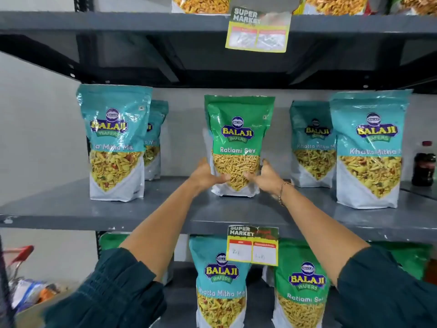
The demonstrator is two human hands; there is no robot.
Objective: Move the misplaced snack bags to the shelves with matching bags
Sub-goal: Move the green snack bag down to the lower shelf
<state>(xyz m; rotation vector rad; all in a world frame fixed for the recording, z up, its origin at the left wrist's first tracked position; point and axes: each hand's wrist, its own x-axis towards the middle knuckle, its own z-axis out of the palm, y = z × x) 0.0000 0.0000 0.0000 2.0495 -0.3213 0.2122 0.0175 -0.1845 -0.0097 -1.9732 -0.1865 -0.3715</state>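
A green Ratlami Sev bag [238,129] stands upright in the middle of the grey middle shelf [71,209]. My left hand [205,176] grips its lower left side and my right hand [264,177] grips its lower right side. Teal Khatta Mitha Mix bags stand around it: two at the left [115,143] and two at the right [369,150]. On the shelf below, a teal Khatta Mitha Mix bag [220,282] stands beside a green Ratlami Sev bag [302,287], with more green bags behind.
A dark drink bottle [423,164] stands at the right end of the middle shelf. Price tags hang from the top shelf edge [257,29] and the middle shelf edge [253,245]. A red-handled cart [19,259] with packets is at the lower left.
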